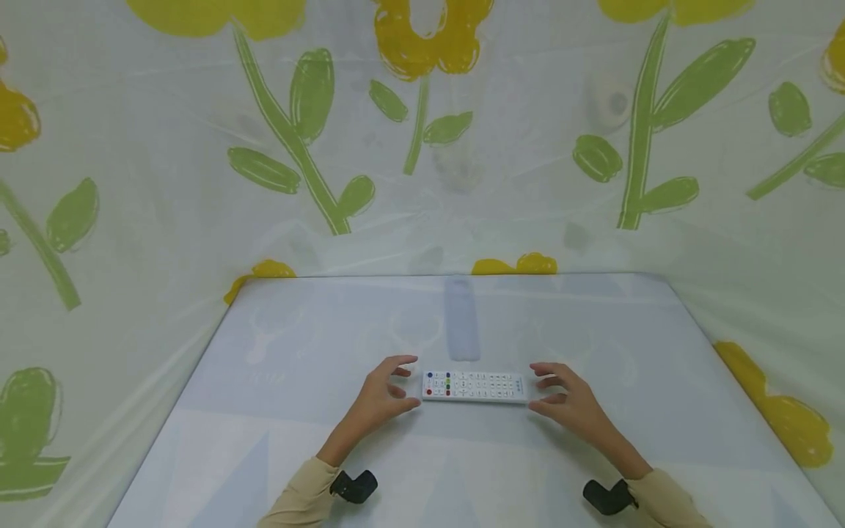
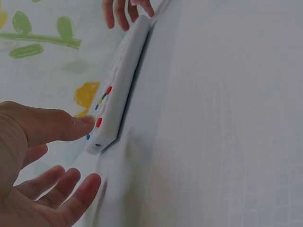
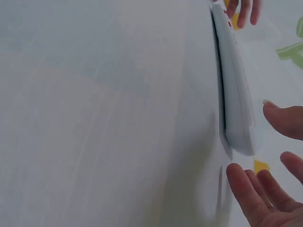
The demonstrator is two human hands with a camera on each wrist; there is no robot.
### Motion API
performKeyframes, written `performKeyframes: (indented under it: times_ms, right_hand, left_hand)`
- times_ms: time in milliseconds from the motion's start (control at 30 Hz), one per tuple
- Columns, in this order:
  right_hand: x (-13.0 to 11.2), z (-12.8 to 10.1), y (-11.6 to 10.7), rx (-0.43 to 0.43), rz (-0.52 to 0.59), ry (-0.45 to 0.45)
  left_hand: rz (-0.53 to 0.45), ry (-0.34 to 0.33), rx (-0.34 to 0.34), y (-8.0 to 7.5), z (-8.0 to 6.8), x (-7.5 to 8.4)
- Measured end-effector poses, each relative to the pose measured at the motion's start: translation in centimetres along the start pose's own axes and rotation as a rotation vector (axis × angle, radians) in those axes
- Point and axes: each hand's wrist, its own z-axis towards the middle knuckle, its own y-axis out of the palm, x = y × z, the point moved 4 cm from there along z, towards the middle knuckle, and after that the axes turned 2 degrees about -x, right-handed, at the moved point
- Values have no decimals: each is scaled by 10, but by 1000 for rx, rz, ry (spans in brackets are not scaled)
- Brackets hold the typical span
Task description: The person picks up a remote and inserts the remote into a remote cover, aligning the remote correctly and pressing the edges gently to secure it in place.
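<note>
— Right, where's the remote (image 1: 474, 386)?
— Flat on the desk (image 1: 297, 352), buttons up. Left hand (image 1: 383, 396) and right hand (image 1: 573, 402) at either end, fingers loosely spread, gripping nothing. Flowered sheet (image 1: 198, 147) behind.

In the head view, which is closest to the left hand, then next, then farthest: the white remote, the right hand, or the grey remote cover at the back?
1. White remote, right beside the left hand.
2. Grey remote cover, behind the remote.
3. Right hand, past the remote's far end.
</note>
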Motion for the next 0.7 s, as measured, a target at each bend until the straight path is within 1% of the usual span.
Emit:
performKeyframes:
  times_ms: [200, 300, 400, 533, 700]
  right_hand:
    - [2, 7, 16, -37, 34, 56]
    - [3, 9, 21, -34, 33, 79]
    - [4, 11, 24, -23, 27, 91]
    - [4, 14, 24, -14, 3, 97]
    - [2, 15, 22, -12, -7, 125]
  left_hand:
    - [-65, -54, -30, 10, 2, -6]
    - [-112, -38, -29, 15, 3, -8]
    - [-146, -37, 3, 19, 3, -11]
    - [-172, -51, 63, 20, 4, -14]
    - [-198, -41, 68, 21, 5, -14]
